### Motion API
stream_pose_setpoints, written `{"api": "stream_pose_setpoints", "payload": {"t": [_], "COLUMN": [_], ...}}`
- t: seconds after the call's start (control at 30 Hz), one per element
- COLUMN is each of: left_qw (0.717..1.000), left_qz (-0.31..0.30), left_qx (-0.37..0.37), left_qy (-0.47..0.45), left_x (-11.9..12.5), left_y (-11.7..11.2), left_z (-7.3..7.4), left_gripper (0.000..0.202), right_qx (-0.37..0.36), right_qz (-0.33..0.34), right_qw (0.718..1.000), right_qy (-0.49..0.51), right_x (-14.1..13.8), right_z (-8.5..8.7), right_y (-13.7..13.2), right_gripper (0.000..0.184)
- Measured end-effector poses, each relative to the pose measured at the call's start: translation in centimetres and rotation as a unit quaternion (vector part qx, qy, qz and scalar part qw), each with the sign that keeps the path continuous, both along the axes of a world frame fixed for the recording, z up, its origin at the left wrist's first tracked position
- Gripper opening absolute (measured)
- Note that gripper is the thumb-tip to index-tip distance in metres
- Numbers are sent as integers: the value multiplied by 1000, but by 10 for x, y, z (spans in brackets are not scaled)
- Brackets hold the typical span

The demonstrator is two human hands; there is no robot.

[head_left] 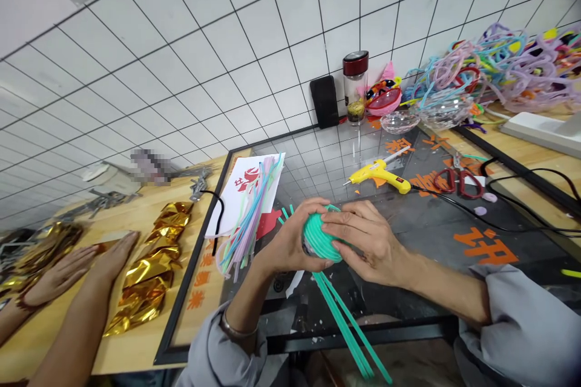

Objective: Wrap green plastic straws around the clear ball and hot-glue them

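Note:
Between my two hands is a rounded piece wrapped in green pipe cleaners (320, 236). My left hand (295, 233) grips it from the left, fingers over its top and thumb below. From the right, my right hand (363, 236) presses its fingers onto the green coils. Several loose green pipe cleaners (345, 326) stick out below the hands, past the table edge. A yellow glue gun (381, 176) lies just beyond my right hand. Left of my hands, a bundle of pastel pipe cleaners (254, 211) rests on a white sheet (222, 214) with red lettering.
Red-handled scissors (458, 181) and a black cable lie at the right. A lidded glass bottle (355, 87), black phone (324, 101) and clear plastic bowls (399, 122) stand along the wall. Tangled pipe cleaners (508, 72) fill the far right. At left are gold foil (157, 266) and another person's hands (111, 254).

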State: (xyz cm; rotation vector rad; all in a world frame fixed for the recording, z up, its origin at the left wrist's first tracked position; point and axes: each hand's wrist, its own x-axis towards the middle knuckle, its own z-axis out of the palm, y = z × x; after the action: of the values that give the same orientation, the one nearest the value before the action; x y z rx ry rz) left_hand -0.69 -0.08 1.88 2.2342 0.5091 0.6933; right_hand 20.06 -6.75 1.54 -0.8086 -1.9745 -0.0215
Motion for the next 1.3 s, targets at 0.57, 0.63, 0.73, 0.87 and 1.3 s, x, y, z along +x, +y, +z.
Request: {"api": "stream_pose_setpoints", "payload": {"t": [0.57,0.63,0.73,0.87,1.3], "left_qw": [1000,1000,999,999,1000], "left_qz": [20,21,19,23,18], "left_qx": [4,13,36,32,2], "left_qy": [-1,-5,-11,-9,-8], "left_x": [4,5,6,6,5], "left_y": [-4,-3,-2,-2,-2], "left_z": [2,2,3,4,2], "left_gripper": [77,76,75,74,79], "right_qx": [-3,-2,0,3,-12], "right_qz": [2,3,3,-4,-3], "right_qw": [1000,1000,1000,1000,1000], "right_qy": [13,13,14,14,19], "right_x": [1,1,0,0,1], "right_z": [-4,-5,-5,-3,-5], "right_y": [0,0,1,1,1], "right_gripper": [26,25,24,25,31]}}
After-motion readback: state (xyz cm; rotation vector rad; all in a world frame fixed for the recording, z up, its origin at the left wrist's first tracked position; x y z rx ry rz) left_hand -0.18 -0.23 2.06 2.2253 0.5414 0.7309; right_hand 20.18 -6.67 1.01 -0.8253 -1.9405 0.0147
